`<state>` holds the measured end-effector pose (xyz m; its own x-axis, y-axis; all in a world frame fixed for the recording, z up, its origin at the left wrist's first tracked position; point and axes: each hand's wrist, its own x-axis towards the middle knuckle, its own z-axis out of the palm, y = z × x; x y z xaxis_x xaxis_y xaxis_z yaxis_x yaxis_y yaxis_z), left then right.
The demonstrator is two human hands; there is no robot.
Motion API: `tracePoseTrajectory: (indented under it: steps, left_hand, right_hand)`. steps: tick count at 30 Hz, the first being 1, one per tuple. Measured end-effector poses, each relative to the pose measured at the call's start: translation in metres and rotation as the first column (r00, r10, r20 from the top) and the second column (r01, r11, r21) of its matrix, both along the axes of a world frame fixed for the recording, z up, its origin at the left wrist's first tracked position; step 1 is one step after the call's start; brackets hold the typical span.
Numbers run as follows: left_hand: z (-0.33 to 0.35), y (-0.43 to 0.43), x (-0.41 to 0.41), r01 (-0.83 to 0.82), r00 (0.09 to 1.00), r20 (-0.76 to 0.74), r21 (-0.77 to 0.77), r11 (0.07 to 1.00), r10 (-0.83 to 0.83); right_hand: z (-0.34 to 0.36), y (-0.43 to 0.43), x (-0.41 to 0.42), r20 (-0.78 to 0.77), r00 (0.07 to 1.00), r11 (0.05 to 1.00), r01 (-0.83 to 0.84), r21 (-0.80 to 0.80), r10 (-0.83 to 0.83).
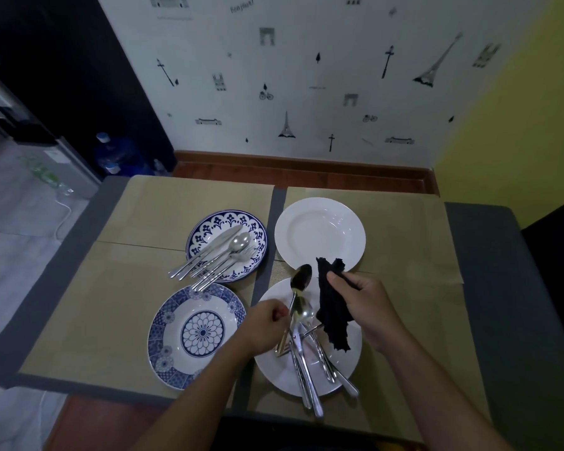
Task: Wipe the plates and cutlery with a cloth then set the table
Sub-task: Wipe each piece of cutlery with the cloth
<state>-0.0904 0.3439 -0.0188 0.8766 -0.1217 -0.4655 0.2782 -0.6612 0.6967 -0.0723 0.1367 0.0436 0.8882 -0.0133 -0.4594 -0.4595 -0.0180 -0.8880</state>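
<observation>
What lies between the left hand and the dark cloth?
Head view: the spoon that the left hand holds, bowl raised, with the cutlery pile on the near white plate below it. The right hand grips the cloth.

Seemingly "Bonjour!" on the wallpaper (306, 76)

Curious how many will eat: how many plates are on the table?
4. A blue-patterned plate far left holding cutlery, a bare white plate far right, a blue-and-white plate near left, a loaded white plate near right under more cutlery.

Bare forearms (205, 382); left hand (267, 325), right hand (367, 302) uncovered; possibly dark clothing (274, 434) at lower edge
</observation>
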Motion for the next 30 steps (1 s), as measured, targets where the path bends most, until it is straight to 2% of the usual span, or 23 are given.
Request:
tracePoseTrajectory:
  steps: [6,11,16,21,23,27,30]
  left_hand:
    - [0.031,-0.008,0.004,-0.109,0.993,0.002,-0.346,0.932,0.117]
    - [0.05,-0.009,0.014,-0.061,0.997,0.019,-0.486,0.872,0.08]
    - [0.068,0.003,0.028,0.123,0.99,0.116,-0.467,0.875,-0.078]
    - [0.094,0.016,0.051,0.24,0.969,0.165,-0.457,0.857,-0.184]
    - [0.099,0.023,0.061,0.265,0.963,0.176,-0.459,0.848,-0.205]
    - [0.099,0.042,0.072,0.278,0.959,0.177,-0.438,0.855,-0.221]
    - [0.103,0.051,0.073,0.283,0.959,0.166,-0.453,0.846,-0.231]
  right_hand:
    - [-0.002,0.019,0.004,-0.007,1.0,1.0,-0.004,-0.017,0.004]
    - [0.004,0.034,0.011,0.033,0.997,0.997,0.071,-0.011,-0.071]
    - [0.018,0.046,0.03,0.093,0.972,0.974,0.221,-0.052,-0.216]
    - [0.029,0.062,0.044,0.172,0.895,0.897,0.431,-0.097,-0.412]
    - [0.034,0.07,0.048,0.154,0.896,0.899,0.432,-0.074,-0.417]
    - [0.047,0.079,0.057,0.012,0.932,0.931,0.36,0.062,-0.362]
    - [0.05,0.089,0.062,0.095,0.898,0.903,0.428,0.027,-0.429]
